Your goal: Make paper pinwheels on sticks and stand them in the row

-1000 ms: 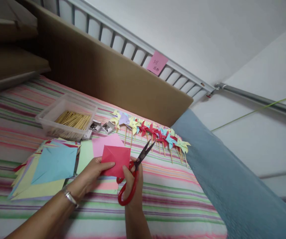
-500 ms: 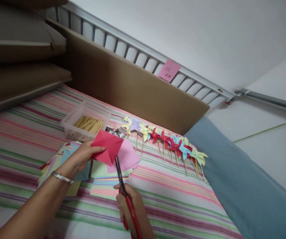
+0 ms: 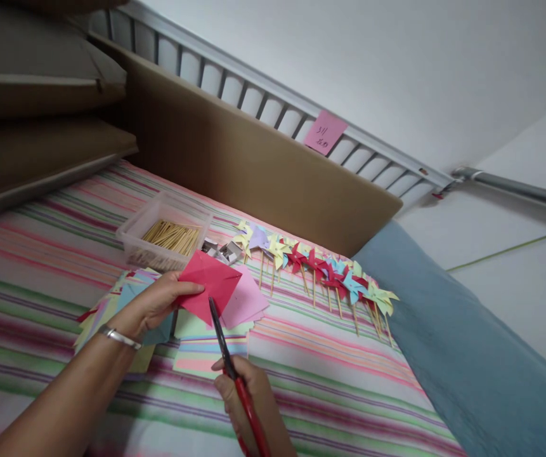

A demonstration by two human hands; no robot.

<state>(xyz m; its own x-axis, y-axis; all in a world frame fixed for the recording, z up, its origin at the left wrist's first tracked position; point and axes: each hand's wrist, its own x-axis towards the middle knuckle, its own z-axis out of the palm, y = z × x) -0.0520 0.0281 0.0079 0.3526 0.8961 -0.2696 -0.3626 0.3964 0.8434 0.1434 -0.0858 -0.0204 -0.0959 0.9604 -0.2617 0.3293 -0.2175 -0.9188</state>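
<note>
While your left hand [image 3: 161, 296] clasps the red paper square [image 3: 215, 278] under its thumb, just above the pink sheets [image 3: 250, 303], your right hand [image 3: 250, 392] grips red-handled scissors [image 3: 224, 349], dark blades overlapping the square's lower part.

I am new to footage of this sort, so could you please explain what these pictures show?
There is no machine: a person works with two bare hands. Every picture comes from one camera worn on the head, looking forward and down. The left hand holds a piece of red paper; the right hand holds red-handled scissors, whose blades overlap the paper in this view, though whether they are cutting is unclear. On the striped cloth lie piles of coloured paper, a clear plastic box of wooden sticks, small boxes beside it, and a row of paper pinwheels.
</note>
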